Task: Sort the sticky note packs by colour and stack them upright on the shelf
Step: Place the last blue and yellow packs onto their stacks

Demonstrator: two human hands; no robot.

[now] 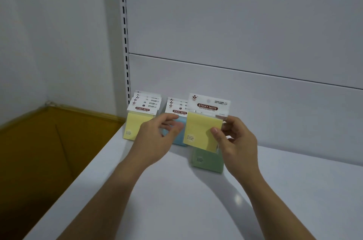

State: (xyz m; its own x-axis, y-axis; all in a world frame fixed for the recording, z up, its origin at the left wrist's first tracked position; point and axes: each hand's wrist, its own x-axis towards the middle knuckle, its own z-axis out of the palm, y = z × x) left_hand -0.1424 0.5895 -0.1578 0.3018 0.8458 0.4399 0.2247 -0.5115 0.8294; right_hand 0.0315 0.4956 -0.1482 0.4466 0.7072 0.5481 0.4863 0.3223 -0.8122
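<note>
Fingers and thumb of the right hand (236,141) pinch the right edge of a yellow pack (202,130), held upright above the shelf (196,200) with its white header card topmost. Beneath it lies a green pack (208,161), partly hidden. The left hand (157,139) hovers with loosely curled fingers, holding nothing, covering part of the blue row (177,122). Left of that stands the yellow row (137,120), upright against the back panel (235,102).
</note>
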